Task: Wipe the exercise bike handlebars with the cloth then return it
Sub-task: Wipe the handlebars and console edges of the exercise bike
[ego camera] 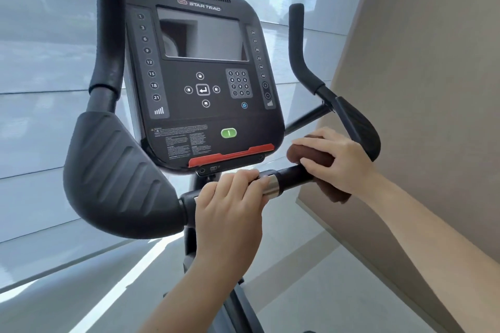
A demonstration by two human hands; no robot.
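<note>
**Cloth on right half of bar, both hands engaged**

Left hand [230,205]: set on the bar [295,173] just below the console [203,76]. Fingers curled over the top of the bar and gripping it, knuckles up. The fingertips lie against a metal band [272,186] that rings the bar.

Right hand [335,159]: laid over the cloth [311,155], to the right of the metal band. Fingers close together and bent round the cloth, holding it down onto the bar. Thumb position cannot be told.

Cloth: brown, bunched into a roll, draped across the right part of the bar. One end shows past the fingertips toward the console; a fold hangs beneath the bar under the wrist. A short length of bare black bar separates cloth from band, and the two hands are apart.

Handlebar assembly: left pad [116,176], large and ribbed, sits at the bar's left end, with the left horn [108,21] rising upright from it. Right pad [359,127] stands just behind the right hand, partly hidden by it; the right horn [297,43] rises beyond it.

Console: dark screen, number keys, a green button [229,133] and a red strip [232,155] along the lower edge.

Surroundings: pale blinds [40,62] behind the bike, a beige wall [433,62] at right.
</note>
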